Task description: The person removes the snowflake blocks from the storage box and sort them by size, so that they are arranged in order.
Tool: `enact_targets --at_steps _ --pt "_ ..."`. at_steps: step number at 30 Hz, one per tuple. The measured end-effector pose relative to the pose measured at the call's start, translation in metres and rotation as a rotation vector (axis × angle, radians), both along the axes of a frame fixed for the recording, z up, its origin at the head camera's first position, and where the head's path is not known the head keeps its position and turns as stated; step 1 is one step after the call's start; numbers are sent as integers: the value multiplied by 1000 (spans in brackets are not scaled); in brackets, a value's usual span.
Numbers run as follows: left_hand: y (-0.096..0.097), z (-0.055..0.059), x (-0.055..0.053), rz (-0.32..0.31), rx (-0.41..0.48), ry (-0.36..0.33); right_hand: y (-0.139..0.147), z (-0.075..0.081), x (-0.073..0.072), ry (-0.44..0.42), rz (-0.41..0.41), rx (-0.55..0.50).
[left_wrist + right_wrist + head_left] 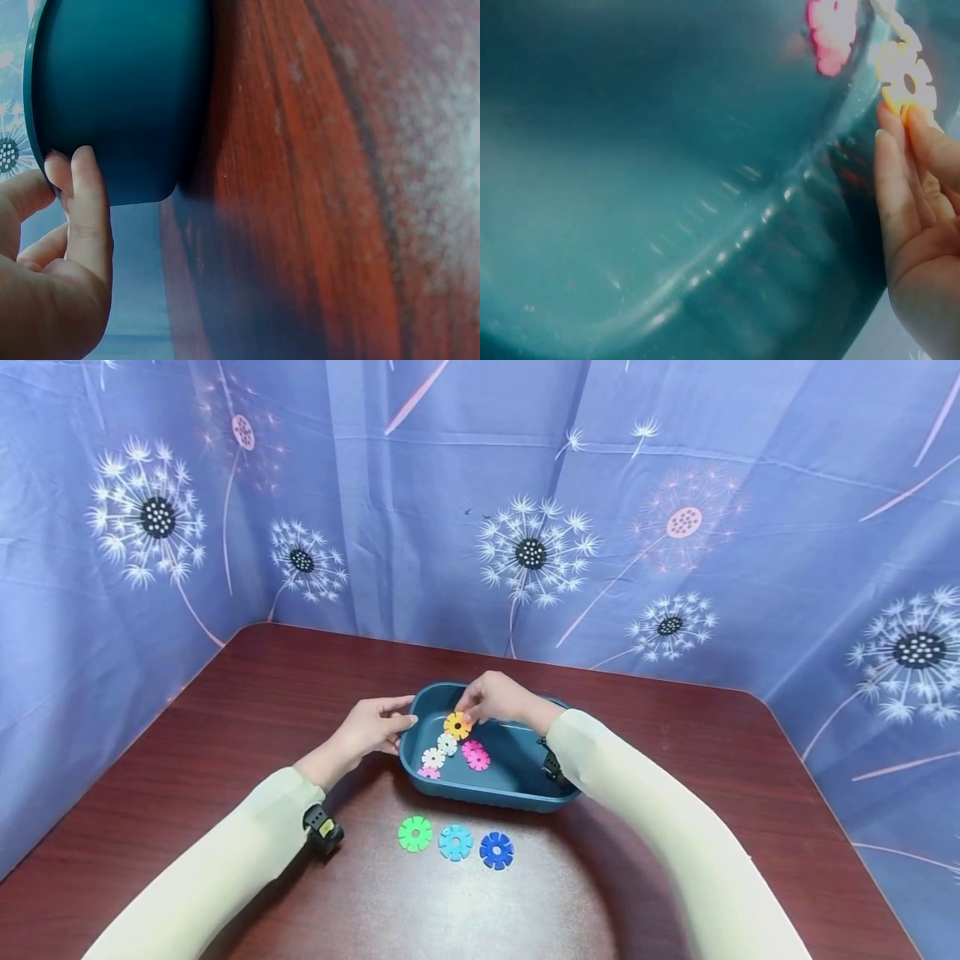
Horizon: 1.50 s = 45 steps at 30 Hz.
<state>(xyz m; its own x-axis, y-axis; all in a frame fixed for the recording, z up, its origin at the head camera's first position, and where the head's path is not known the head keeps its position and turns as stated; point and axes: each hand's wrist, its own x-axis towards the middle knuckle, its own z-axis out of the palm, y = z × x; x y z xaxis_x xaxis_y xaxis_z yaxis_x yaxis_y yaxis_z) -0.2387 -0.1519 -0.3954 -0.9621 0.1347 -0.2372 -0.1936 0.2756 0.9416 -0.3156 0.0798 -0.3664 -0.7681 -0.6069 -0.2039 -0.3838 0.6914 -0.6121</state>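
- On the table (352, 893) sits the blue tub (480, 792); a hard bump could tip it.
- The left hand (365, 727) pinches the tub's end, thumb on the rim.
- The right hand (501, 696) pinches the yellow wheel (452, 727) inside the tub, fingertips close together; a loose pinch could drop it.
- White wheels (433, 760) lie near; if hooked on (I can't tell), they could get dragged.
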Motion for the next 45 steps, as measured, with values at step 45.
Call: enact_targets --at_steps 45 --pt "0 -1 -3 14 -4 -22 94 67 83 -128 -299 -373"
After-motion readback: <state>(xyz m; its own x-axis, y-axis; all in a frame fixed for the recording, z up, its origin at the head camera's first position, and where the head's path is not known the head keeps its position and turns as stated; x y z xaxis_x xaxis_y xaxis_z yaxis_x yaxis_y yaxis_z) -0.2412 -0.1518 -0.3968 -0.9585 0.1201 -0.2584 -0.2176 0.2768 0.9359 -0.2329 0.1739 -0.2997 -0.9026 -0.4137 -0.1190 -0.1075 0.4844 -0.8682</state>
